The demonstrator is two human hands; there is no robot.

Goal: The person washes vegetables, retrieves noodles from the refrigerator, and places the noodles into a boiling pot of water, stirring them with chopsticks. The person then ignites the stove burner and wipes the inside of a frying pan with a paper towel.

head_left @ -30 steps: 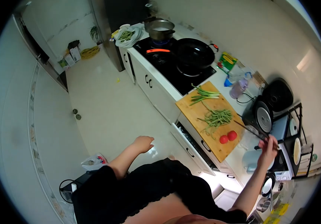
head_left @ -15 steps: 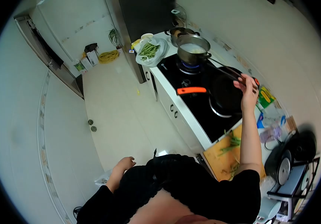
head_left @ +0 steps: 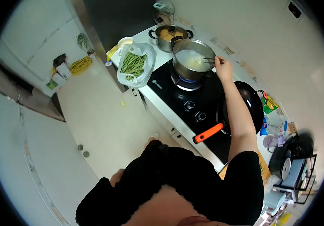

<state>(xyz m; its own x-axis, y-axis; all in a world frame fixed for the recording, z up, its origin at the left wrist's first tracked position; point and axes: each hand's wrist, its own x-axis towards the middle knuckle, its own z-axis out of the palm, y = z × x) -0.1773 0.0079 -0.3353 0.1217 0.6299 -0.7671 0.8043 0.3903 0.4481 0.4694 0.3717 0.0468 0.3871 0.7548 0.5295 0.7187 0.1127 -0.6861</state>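
Observation:
My right hand (head_left: 223,69) grips a pair of dark chopsticks (head_left: 208,60) at the right rim of a steel pot (head_left: 186,72). Their tips reach into whitish liquid with pale, noodle-like strands (head_left: 195,63) in it. Under the pot, a blue flame burns on the black gas stove (head_left: 173,88). Closer to me on the stove rests a black frying pan (head_left: 250,103) with an orange handle (head_left: 208,133), partly behind my right forearm. Of my left arm only a bit of skin shows beside the black clothing; the hand is hidden.
A plastic bag of green beans (head_left: 133,66) sits on the counter's left edge. Behind the pot stands a lidded pot (head_left: 165,35) with yellowish food. A cutting board (head_left: 263,167) is mostly covered by my sleeve. Packets, a purple bottle (head_left: 273,141) and a rack (head_left: 295,177) line the right.
My right hand has moved from above the frying pan to the steel pot, bringing the chopsticks into it. My left hand has slipped out of sight. The view has shifted toward the stove.

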